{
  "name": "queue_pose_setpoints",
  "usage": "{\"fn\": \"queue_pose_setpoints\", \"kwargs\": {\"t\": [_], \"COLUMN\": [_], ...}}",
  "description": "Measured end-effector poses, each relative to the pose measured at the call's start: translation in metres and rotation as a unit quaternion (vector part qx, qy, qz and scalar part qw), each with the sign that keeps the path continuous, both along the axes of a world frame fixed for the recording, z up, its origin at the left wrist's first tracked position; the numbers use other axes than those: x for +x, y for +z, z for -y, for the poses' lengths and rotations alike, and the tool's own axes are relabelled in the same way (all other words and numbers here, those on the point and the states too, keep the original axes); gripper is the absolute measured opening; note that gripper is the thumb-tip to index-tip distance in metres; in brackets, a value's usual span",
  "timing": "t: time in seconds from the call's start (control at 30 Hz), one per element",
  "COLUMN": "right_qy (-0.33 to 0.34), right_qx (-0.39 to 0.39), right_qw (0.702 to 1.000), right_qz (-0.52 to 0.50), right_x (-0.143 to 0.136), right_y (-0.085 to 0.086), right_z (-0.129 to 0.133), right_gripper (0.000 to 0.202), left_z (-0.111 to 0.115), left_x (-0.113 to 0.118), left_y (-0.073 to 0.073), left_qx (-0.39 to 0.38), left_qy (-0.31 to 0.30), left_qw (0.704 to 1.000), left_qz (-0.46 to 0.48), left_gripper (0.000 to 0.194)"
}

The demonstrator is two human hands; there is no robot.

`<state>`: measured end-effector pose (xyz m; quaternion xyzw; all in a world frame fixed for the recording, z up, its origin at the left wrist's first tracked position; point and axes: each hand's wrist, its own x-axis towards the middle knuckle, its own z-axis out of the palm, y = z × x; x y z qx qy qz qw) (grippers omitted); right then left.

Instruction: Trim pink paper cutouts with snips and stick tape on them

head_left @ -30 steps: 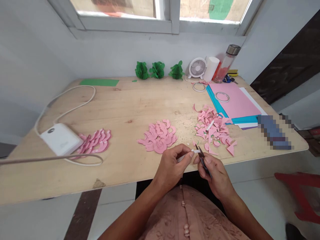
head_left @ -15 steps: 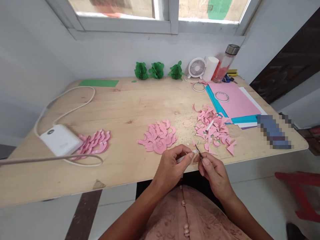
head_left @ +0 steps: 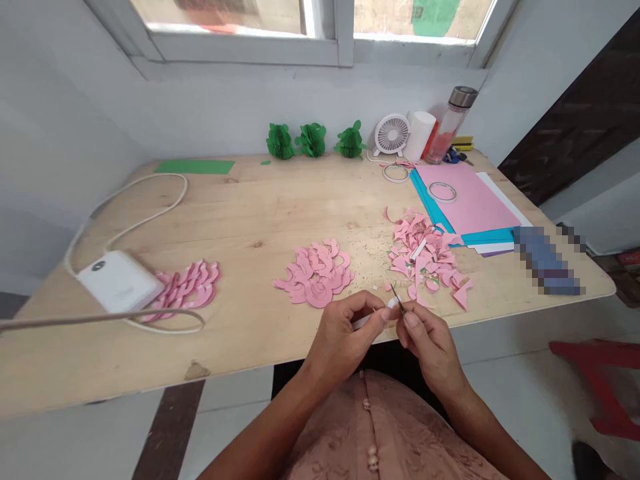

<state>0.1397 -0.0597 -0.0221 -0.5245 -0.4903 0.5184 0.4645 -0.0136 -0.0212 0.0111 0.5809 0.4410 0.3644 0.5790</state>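
My left hand (head_left: 347, 330), at the table's front edge, pinches a small white strip (head_left: 362, 321) between thumb and fingers. Close beside it on the right, my right hand (head_left: 425, 340) is closed on a thin dark pointed tool (head_left: 397, 300), whose exact kind I cannot make out. The tool's tip points up and left, next to the strip's white end. Just beyond my hands lies a pile of curved pink paper pieces (head_left: 320, 273), with a heap of pink scraps (head_left: 425, 253) to its right.
A white power bank (head_left: 120, 283) with a cable lies at the left, by more pink pieces (head_left: 197, 290). Green paper shapes (head_left: 313, 140), a small fan (head_left: 393, 135) and a bottle (head_left: 447, 130) stand along the wall. Coloured sheets (head_left: 465, 200) lie at the right.
My right hand and the dark tool have shifted slightly beside the white strip's end. My left hand keeps its hold almost unmoved. The view has moved a little.
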Motion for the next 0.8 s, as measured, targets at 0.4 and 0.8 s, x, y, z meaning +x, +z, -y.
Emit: {"fn": "queue_pose_setpoints", "kwargs": {"t": [0.4, 0.8], "right_qy": [0.016, 0.022], "right_qx": [-0.008, -0.009], "right_qw": [0.999, 0.999], "right_qz": [-0.042, -0.037], "right_x": [0.0005, 0.0003], "right_y": [-0.0015, -0.0019], "right_z": [0.0013, 0.0029], "right_gripper": [0.029, 0.029], "left_z": [0.0027, 0.0029], "left_x": [-0.0018, 0.0003], "left_y": [-0.0015, 0.0022], "left_qx": [0.013, 0.012], "left_qy": [0.010, 0.002], "left_qw": [0.999, 1.000], "left_qz": [-0.035, -0.009], "left_gripper": [0.019, 0.019]}}
